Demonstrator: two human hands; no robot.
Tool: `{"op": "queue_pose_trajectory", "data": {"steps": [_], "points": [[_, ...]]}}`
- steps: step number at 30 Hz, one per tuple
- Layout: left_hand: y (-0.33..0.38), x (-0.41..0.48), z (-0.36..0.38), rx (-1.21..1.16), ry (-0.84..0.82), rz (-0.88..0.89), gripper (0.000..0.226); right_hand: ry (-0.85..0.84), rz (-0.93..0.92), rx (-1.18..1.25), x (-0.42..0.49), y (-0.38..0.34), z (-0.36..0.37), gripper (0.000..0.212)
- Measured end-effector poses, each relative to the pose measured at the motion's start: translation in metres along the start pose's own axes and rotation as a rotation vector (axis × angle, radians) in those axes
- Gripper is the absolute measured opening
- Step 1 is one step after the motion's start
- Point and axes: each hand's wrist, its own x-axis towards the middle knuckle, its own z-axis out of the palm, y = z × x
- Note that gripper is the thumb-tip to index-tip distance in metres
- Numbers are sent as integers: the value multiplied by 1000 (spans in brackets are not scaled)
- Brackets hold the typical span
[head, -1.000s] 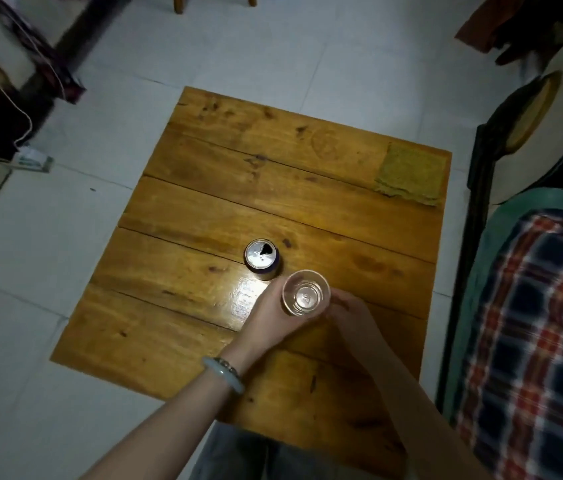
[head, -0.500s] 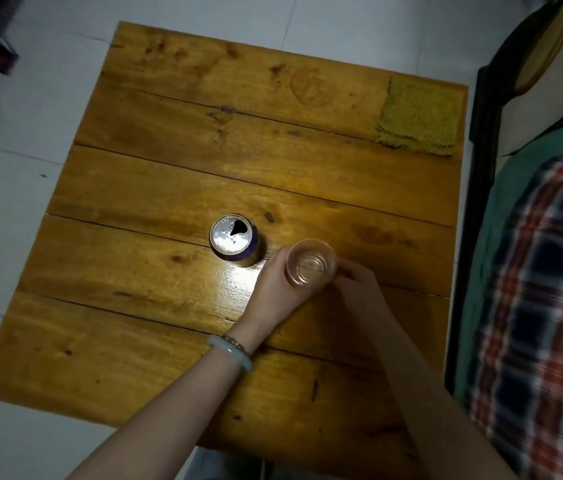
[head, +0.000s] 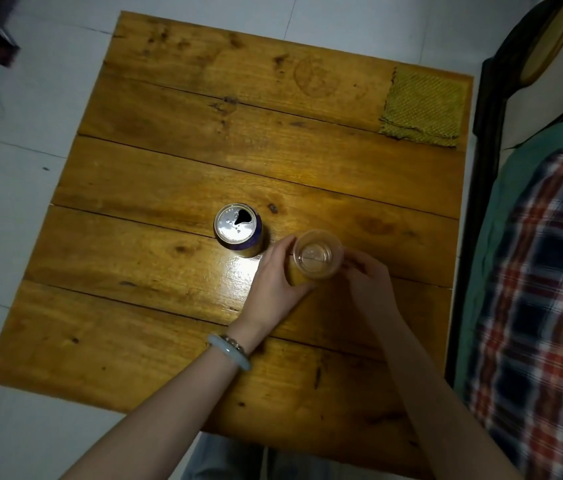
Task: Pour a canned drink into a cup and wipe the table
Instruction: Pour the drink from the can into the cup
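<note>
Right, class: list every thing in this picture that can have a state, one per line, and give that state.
can: upright, top opened, untouched.
cup: upright on the table, looks empty.
left hand: grips the cup.
right hand: holds the cup's other side.
cloth: flat at the table's far right corner, untouched.

A left hand point(head: 273, 285) and a right hand point(head: 370, 282) clasp a clear cup point(head: 317, 254) on a wooden tabletop point(head: 169, 306). An open can point(head: 238, 230) stands just left of the left fingers point(head: 282, 247), narrowing the passage there. Beyond the fingers, open boards stretch to a yellow cloth point(head: 423, 107) far off to the right. Right of the right fingers point(head: 354, 263), a short strip of tabletop ends at a bed point(head: 543, 306).
</note>
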Motion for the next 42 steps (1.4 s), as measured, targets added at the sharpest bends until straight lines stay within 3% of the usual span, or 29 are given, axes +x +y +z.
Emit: {"op": "queue_pose_trajectory", "data": {"steps": [4, 9, 14, 19, 23, 31, 42], "points": [[-2, -28, -21, 63, -8, 2, 77, 102, -25, 0, -5, -15, -12, 45], [-2, -68, -63, 53, 10, -2, 64, 198, -203, -7, -36, -63, -10, 30], [-7, -69, -114, 75, 72, -70, 65, 88, -304, -9, -57, -84, 38, 33], [-19, -48, -138, 89, 113, -103, 61, -6, -174, 46, -71, -70, 98, 50], [-26, -30, -135, -44, -58, -219, 72, 14, -36, 49, -64, -50, 127, 64], [-26, 3, -125, -38, -184, -148, 93, 96, -127, 4, -39, -30, 144, 71], [-14, -11, -126, -211, -189, -149, 83, -11, -178, 10, -24, -35, 144, 87]]}}
